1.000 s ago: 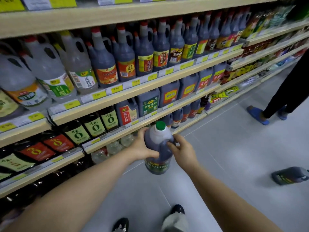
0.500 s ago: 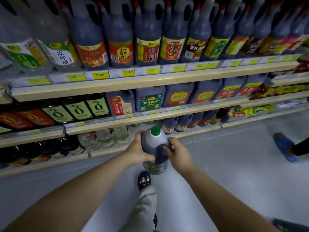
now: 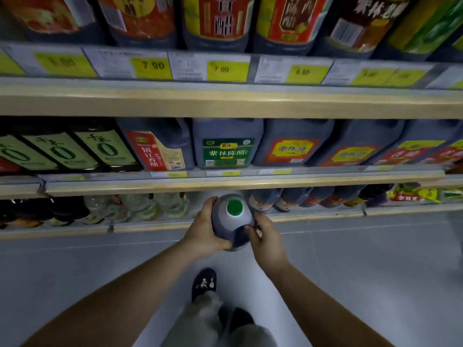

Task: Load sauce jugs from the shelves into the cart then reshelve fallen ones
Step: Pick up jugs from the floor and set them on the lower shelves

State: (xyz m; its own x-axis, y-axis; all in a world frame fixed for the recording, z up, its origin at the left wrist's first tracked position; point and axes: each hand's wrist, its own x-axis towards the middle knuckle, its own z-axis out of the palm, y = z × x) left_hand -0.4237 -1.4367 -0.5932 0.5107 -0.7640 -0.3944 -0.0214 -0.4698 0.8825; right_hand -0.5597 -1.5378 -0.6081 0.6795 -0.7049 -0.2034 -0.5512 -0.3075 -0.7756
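Observation:
I hold a dark sauce jug with a green cap (image 3: pixel 234 216) in both hands, seen from above, just in front of the bottom shelf (image 3: pixel 150 227). My left hand (image 3: pixel 204 227) wraps its left side. My right hand (image 3: pixel 266 237) grips its right side near the handle. The jug's label is hidden from this angle. Behind it on the bottom shelf stand more dark jugs (image 3: pixel 288 201) to the right and clear bottles (image 3: pixel 140 206) to the left.
The middle shelf (image 3: pixel 225 182) carries square dark jugs, one with a green label (image 3: pixel 226 151), and slim bottles with pale green labels (image 3: pixel 62 151). The upper shelf edge (image 3: pixel 225 101) bears yellow price tags. Grey floor and my feet (image 3: pixel 204 284) lie below.
I have stepped closer to the shelves and bent down. The jug has gone lower and forward toward the bottom shelf, both hands still on it.

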